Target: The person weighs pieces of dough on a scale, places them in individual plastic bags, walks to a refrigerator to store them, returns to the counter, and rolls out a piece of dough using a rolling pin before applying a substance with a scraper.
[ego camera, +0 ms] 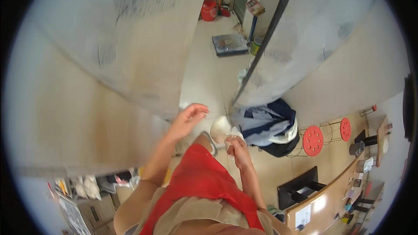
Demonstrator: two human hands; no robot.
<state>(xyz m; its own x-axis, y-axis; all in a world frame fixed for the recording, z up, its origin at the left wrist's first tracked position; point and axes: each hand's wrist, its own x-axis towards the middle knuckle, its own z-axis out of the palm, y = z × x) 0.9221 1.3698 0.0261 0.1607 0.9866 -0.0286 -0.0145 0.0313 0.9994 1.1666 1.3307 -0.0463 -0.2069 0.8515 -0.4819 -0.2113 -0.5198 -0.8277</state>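
In my right hand (239, 150) is the gathered top of a white bag-like bundle (220, 128), its rounded body hanging over the tiled floor. What is inside cannot be seen. My left hand (192, 117) is raised to the left of the bundle, apart from it, with its fingers loosely bent and nothing in them. A red apron (202, 176) covers my front, and a shoe (209, 142) shows below its edge. Cloudy plastic curtain sheets (143, 65) hang on both sides of a gap before me.
Beyond the gap lie a platform scale (230, 44), a red bucket (209, 10) and a green can (256, 45). Clothes (271, 124) are piled at the right, beside red round stools (313, 140). A wooden table (321, 207) stands at the lower right, a metal cabinet (96, 212) at the lower left.
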